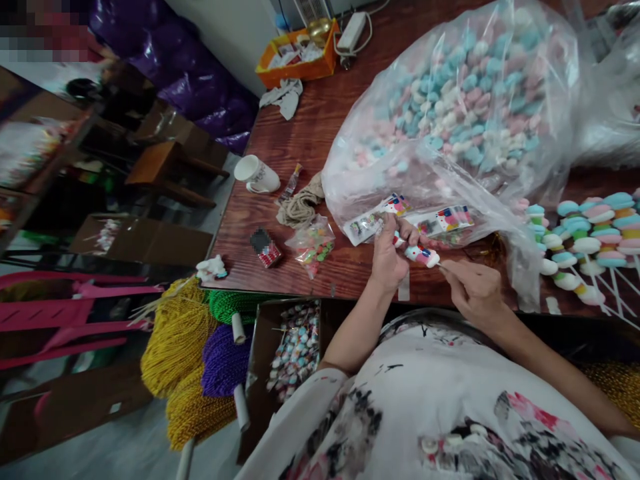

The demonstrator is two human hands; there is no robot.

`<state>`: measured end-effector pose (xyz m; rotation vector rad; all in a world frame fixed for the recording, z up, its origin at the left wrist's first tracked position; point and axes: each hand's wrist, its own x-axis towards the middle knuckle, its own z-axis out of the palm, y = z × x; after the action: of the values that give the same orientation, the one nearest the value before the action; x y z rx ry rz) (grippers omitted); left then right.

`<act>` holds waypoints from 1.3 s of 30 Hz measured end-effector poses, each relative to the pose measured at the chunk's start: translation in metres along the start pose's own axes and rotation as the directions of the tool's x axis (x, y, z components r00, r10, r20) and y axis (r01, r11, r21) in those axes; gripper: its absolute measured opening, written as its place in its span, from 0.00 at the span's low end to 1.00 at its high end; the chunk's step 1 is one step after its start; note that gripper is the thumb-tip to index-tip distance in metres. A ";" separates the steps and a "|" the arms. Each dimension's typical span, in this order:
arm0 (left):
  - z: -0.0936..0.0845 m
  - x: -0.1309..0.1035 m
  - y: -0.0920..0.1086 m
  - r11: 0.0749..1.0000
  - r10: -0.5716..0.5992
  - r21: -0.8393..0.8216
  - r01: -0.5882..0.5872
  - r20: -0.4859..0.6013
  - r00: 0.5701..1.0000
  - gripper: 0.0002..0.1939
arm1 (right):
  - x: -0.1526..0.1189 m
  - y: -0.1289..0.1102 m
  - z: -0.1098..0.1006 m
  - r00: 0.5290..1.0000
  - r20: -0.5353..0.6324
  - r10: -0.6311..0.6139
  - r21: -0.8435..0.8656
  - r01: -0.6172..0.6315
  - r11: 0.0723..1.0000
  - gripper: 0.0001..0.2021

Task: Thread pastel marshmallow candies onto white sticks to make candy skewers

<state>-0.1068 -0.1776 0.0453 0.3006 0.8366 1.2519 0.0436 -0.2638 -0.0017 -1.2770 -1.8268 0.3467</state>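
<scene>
My left hand [387,257] is closed around the upper part of a marshmallow lollipop [423,256] in a printed clear wrapper, held just above the table's front edge. My right hand [475,283] pinches the lollipop's white stick from the right side. Just beyond my fingers lie flat printed wrappers [454,217], apparently stacked. A big clear bag [370,143] full of pink, white and blue marshmallows [460,100] rests behind them. On the right, several unwrapped marshmallow sticks [595,230] lie side by side, their white sticks pointing toward me.
Left on the wooden table [310,143] are a white mug [257,175], a cloth [303,203], a small candy bag [314,245] and a phone [265,248]. An orange box [297,57] stands farther back. Below, a carton [257,373] of wrapped sweets adjoins yellow cord bundles [173,340].
</scene>
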 end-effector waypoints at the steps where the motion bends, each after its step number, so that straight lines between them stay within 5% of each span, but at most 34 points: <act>1: -0.002 0.001 0.002 1.000 0.005 -0.026 -0.005 0.024 1.000 0.22 | 0.002 -0.001 0.000 0.995 0.046 0.094 0.138 -0.099 0.985 0.08; 6: -0.012 0.007 0.007 0.994 0.046 -0.105 -0.036 0.092 0.995 0.24 | 0.008 -0.009 0.003 0.835 0.374 0.402 0.561 -0.550 0.619 0.13; 10: -0.014 0.004 0.003 0.996 0.017 -0.085 -0.007 0.123 0.992 0.26 | 0.009 -0.013 0.009 0.748 0.507 0.429 0.664 -0.656 0.358 0.13; 12: -0.012 0.002 -0.001 0.997 -0.043 -0.062 0.054 0.174 0.984 0.25 | 0.010 -0.016 0.011 0.763 0.500 0.410 0.651 -0.643 0.402 0.14; 16: -0.005 -0.003 -0.009 0.989 -0.150 0.023 0.149 0.250 0.957 0.26 | 0.011 -0.022 0.014 0.931 0.216 0.293 0.432 -0.360 0.827 0.13; 19: -0.003 -0.002 -0.009 0.992 -0.122 0.048 0.115 0.193 0.974 0.25 | 0.012 -0.018 0.015 0.989 0.053 0.135 0.197 -0.143 0.970 0.08; 27: -0.010 0.017 0.014 0.994 -0.081 -0.073 0.083 0.036 0.996 0.27 | -0.001 0.002 0.014 0.999 -0.002 -0.044 -0.059 0.044 0.997 0.10; 34: -0.015 0.010 -0.003 0.992 -0.119 0.034 0.119 0.010 0.993 0.27 | 0.001 0.002 0.013 0.977 -0.069 -0.201 -0.364 0.163 0.917 0.09; 37: -0.017 0.008 -0.008 0.990 -0.117 0.081 0.115 0.025 0.993 0.28 | 0.001 -0.002 0.017 0.983 -0.059 -0.176 -0.349 0.145 0.926 0.09; 39: -0.017 0.006 -0.010 0.991 -0.110 0.078 0.106 0.052 0.993 0.27 | 0.001 -0.007 0.021 0.993 -0.038 -0.108 -0.191 0.099 0.977 0.10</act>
<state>-0.1108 -0.1788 0.0254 0.3449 0.8421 1.1084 0.0226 -0.2612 -0.0089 -1.2991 -1.9122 0.0858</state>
